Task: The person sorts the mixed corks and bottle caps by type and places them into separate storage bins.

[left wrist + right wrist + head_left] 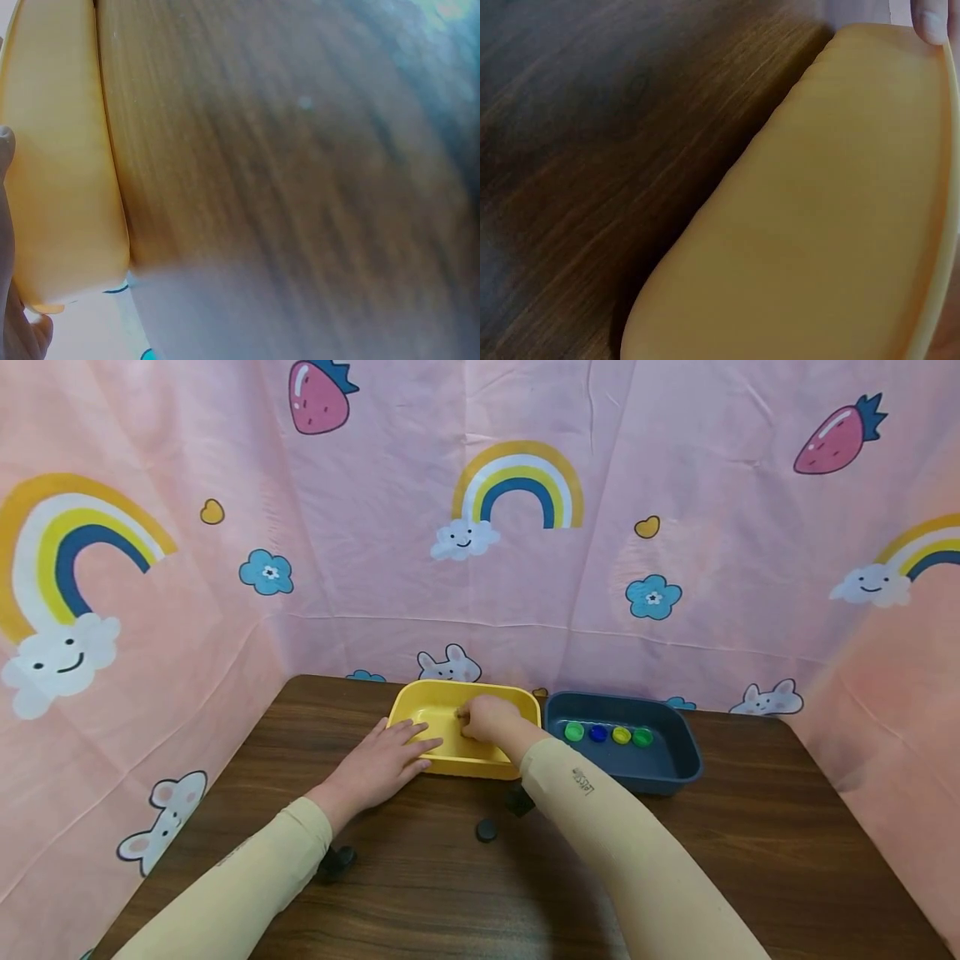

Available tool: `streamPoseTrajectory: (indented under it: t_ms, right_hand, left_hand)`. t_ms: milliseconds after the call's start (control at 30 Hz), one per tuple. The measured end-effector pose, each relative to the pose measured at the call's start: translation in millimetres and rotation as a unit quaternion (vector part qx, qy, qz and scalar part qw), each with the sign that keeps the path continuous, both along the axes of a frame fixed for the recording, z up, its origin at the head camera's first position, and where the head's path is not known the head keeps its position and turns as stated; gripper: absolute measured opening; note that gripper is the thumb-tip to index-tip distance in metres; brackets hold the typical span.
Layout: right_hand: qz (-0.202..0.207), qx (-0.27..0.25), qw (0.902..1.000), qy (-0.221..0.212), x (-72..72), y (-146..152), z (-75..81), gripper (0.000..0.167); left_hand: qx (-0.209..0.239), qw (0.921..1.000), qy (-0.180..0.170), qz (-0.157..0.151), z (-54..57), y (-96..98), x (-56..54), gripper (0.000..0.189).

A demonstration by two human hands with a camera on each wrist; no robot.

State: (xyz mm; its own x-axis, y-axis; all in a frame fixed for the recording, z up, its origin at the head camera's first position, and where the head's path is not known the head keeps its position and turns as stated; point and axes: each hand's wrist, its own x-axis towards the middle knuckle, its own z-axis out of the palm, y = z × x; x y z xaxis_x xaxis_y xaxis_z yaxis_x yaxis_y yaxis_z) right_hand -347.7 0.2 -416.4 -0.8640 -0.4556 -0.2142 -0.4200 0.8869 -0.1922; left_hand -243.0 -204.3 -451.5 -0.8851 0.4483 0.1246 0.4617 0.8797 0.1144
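A yellow plastic bin (487,766) stands on the table. My left hand (378,766) rests over its left front rim, fingers spread and fairly straight. Inside the bin is my right hand (491,718), fingers bent downward near the floor; whether they pinch anything is hidden. The left wrist view shows the yellow bin's side wall (64,150) close up. From the right wrist, the front wall (795,202) fills the view, with a fingertip (932,24) at the far rim.
Touching or nearly touching on the right is a dark blue bin (675,760). Several small round pieces lie in it in a row, including a yellow piece (621,735) and a blue piece (597,733). A dark disc (486,830) lies on the wooden table (420,893). Printed cloth (375,568) surrounds the table.
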Motion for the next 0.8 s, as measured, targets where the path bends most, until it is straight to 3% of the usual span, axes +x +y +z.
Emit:
streamPoseTrajectory:
  t_ms: [433, 800]
  right_hand:
    - [0.007, -0.012, 0.9998, 0.011, -1.1, 2.1, -2.9, 0.04]
    - [0.032, -0.029, 0.9989, 0.02, 1.2, 1.6, 3.6, 0.034]
  left_hand:
    - [-0.004, 1.0, 0.004, 0.0, -0.8, 0.6, -1.7, 0.046]
    - [-0.013, 0.9999, 0.005, -0.002, -0.9, -0.6, -2.6, 0.046]
